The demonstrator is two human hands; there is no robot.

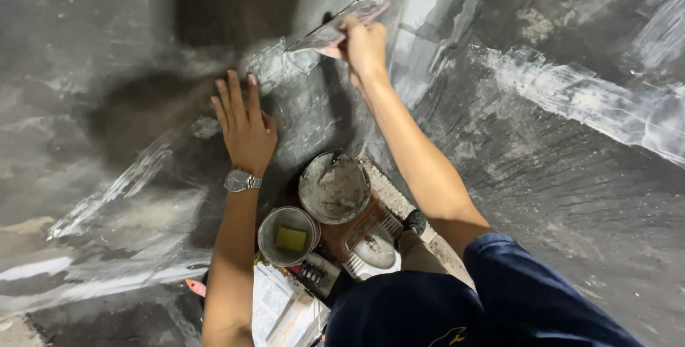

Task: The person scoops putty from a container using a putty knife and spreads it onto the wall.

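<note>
A person's right hand (364, 42) is clamped on the handle of a trowel (335, 27), pressing its flat steel blade against a grey plastered wall (542, 161) at a shallow angle. The left hand (246, 129) lies open, fingers spread, palm flat on the wall below and to the left, holding nothing; a wristwatch (241, 181) sits on that wrist. The hands are well apart.

The trowel looks light and rigid, its thin blade likely springy at the edges and slick with wet plaster; the handle behind the blade is the sound place to grip, as the right hand does, since the blade's rim is smeared and probably sharp.

Below the arms stands a bucket (334, 189) coated in plaster, and just beside it a smaller pail (287, 235) with a yellow sponge (291, 238) inside. Papers (275, 308) lie near the pail. Pale streaks of fresh plaster (592, 97) cross the wall.
</note>
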